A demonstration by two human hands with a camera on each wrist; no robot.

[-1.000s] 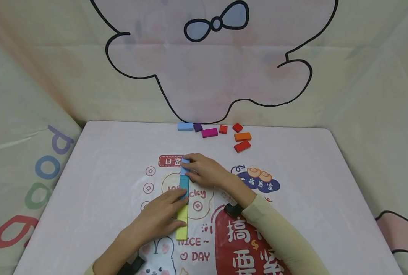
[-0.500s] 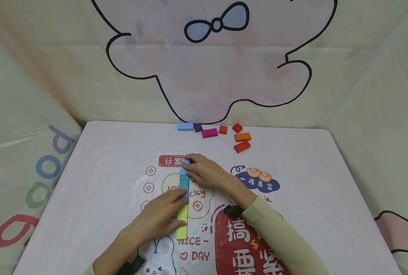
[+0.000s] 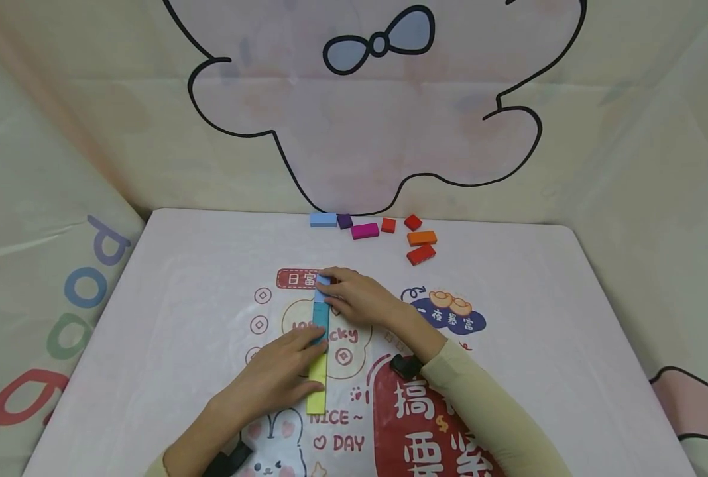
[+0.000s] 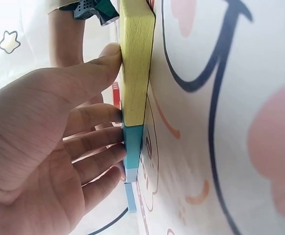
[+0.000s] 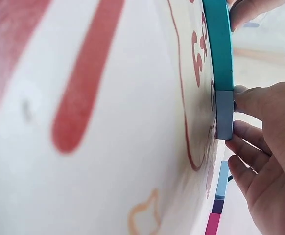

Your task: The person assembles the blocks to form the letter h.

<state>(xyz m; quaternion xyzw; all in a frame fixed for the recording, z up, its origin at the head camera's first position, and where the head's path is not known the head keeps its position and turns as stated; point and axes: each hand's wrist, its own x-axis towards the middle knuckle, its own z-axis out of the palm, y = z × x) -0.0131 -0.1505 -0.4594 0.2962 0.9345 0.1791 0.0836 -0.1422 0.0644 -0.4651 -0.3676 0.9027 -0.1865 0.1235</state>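
Note:
A straight row of flat blocks lies on the table, pointing away from me: yellow point(image 3: 316, 401) nearest, then teal point(image 3: 321, 311), then light blue point(image 3: 321, 295) at the far end. My left hand point(image 3: 270, 374) rests on the row with fingers extended. Its thumb touches the yellow block and its other fingertips reach the teal one, as the left wrist view shows. At the far end, my right hand point(image 3: 362, 298) holds the light blue block, thumb near its teal end and a bent finger at its far end point(image 5: 225, 117). The row's blocks meet end to end.
Loose blocks lie near the back edge: light blue point(image 3: 323, 220), dark purple point(image 3: 345, 221), magenta point(image 3: 364, 230), orange point(image 3: 421, 238) and several red ones point(image 3: 421, 254). The white table point(image 3: 539, 285) carries printed drawings and lettering. A patterned cloth point(image 3: 449, 139) stands behind it.
Both hands and the block row keep their places. Only the head view has shifted very slightly.

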